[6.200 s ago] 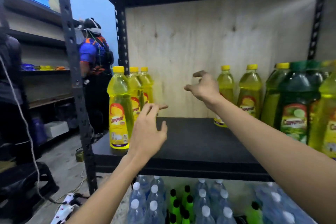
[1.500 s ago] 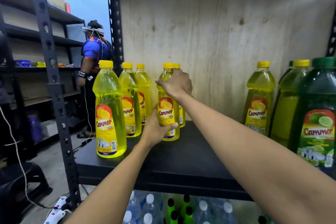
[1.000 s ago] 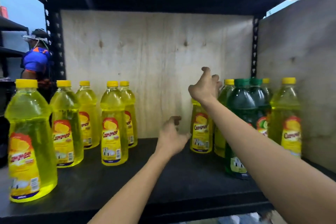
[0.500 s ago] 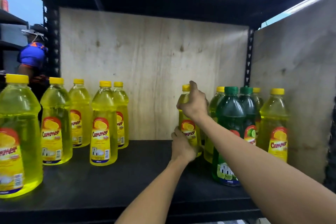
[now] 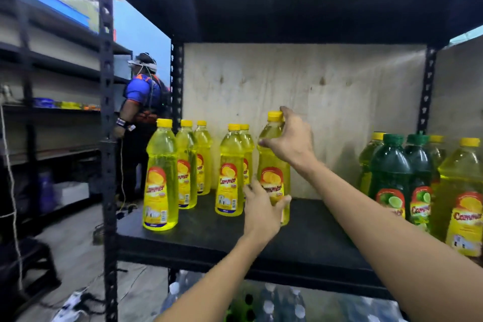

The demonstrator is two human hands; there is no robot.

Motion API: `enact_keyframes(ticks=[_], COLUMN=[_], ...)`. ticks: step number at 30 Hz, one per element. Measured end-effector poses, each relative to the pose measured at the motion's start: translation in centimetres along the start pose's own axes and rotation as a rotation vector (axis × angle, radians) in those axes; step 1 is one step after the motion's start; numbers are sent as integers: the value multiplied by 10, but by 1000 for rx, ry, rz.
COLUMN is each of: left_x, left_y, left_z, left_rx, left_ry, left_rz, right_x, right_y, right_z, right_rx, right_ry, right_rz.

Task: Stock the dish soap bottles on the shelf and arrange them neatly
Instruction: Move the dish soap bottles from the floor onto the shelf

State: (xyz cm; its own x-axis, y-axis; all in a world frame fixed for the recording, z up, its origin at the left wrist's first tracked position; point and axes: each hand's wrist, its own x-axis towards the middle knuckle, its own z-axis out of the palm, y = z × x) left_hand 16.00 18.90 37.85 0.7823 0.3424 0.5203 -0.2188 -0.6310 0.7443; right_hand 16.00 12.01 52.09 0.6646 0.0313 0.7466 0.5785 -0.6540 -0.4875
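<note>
Both hands grip a yellow bottle (image 5: 273,165) upright on the shelf (image 5: 209,238): right hand (image 5: 294,140) closed round its neck, left hand (image 5: 262,208) cupping its base, beside five others (image 5: 227,172) to the left.

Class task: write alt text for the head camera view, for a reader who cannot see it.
Two bare hands hold a clear yellow dish soap bottle on a black metal shelf: the right hand grips its neck, the left hand its base. Five matching yellow bottles stand left; green and yellow bottles stand right.
</note>
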Motion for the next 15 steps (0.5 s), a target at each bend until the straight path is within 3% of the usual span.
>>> enact_keyframes(ticks=[7, 15], left_x=[-4, 4], left_y=[-45, -72], left_z=[-74, -100], left_rx=[138, 199], left_ry=[-6, -115], left_rz=[-69, -94], right_x=[-13, -12], right_y=[-55, -64], right_z=[59, 92], right_rx=[60, 16], right_ry=[-95, -103], right_rz=[32, 59])
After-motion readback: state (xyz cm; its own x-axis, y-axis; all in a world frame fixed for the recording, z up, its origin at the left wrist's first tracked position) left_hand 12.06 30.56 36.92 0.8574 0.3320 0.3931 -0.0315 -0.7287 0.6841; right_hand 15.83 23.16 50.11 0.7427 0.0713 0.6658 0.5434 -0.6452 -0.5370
